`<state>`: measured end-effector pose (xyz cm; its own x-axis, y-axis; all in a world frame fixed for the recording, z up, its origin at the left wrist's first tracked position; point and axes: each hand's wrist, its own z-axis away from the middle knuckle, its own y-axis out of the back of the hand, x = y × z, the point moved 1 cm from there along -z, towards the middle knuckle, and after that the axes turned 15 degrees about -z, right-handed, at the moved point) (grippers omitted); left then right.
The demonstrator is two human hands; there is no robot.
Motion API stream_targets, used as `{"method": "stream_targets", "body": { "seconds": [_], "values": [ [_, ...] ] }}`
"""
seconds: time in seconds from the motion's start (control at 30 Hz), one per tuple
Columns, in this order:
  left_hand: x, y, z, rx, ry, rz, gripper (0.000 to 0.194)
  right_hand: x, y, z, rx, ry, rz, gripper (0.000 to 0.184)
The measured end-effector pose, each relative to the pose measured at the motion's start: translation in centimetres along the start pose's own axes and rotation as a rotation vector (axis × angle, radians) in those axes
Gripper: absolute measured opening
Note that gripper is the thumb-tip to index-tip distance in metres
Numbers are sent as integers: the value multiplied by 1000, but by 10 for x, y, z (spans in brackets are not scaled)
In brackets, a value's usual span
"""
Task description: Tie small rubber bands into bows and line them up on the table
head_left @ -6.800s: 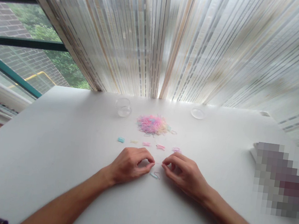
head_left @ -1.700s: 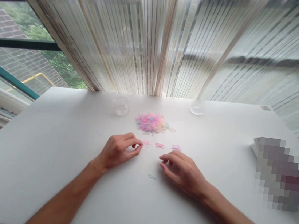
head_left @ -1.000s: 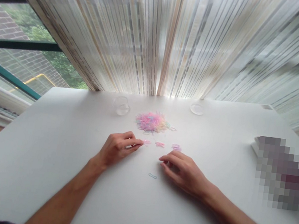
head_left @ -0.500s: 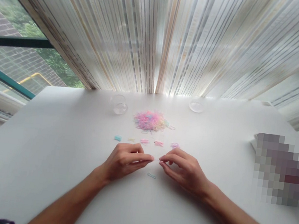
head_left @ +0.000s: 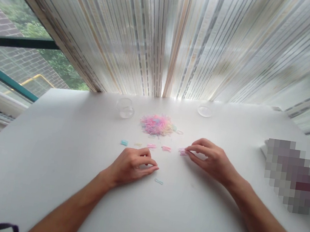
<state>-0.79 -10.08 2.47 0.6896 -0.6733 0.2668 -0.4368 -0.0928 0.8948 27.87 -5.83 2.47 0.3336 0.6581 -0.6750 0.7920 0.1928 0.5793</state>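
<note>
My right hand [head_left: 208, 156] reaches to a small group of purple rubber bands [head_left: 182, 151], its thumb and fingertips pinched at the group's right edge on a thin purple band. Nearer to me, my left hand [head_left: 134, 166] rests above the table with thumb and index tip pressed together; nothing shows between them. Just below its fingertips lies a single thin teal rubber band [head_left: 159, 181]. Further groups form a row: teal bands [head_left: 124, 142], pale yellow bands [head_left: 138, 144], pink bands [head_left: 151, 146] and coral-pink bands [head_left: 166, 148].
Behind the row sits a loose heap of mixed pastel bands [head_left: 157, 125]. A clear round container [head_left: 125, 109] stands at the back left, a clear round lid [head_left: 204, 111] at the back right. A blurred-out object [head_left: 292, 176] occupies the right side of the white table [head_left: 53, 148].
My right hand has moved away from my left fingertips, forward and right to the purple group. My left hand has stayed nearly in place, its finger and thumb now closed together.
</note>
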Motion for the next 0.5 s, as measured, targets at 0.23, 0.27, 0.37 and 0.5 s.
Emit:
{"method": "stream_targets", "body": {
  "seconds": [0.23, 0.27, 0.37, 0.5],
  "values": [
    [-4, -4, 3, -6, 32, 7, 13, -3, 13, 2, -132, -87, -18, 14],
    [-5, -4, 4, -12, 37, 8, 13, -4, 13, 2, -150, -103, -22, 14],
    [-5, -6, 5, -39, 48, 12, 13, -5, 14, 2, -209, -160, -25, 15],
    [-5, -6, 5, -50, 64, 22, 12, -8, 14, 2, -258, -238, 9, 15]
  ]
}}
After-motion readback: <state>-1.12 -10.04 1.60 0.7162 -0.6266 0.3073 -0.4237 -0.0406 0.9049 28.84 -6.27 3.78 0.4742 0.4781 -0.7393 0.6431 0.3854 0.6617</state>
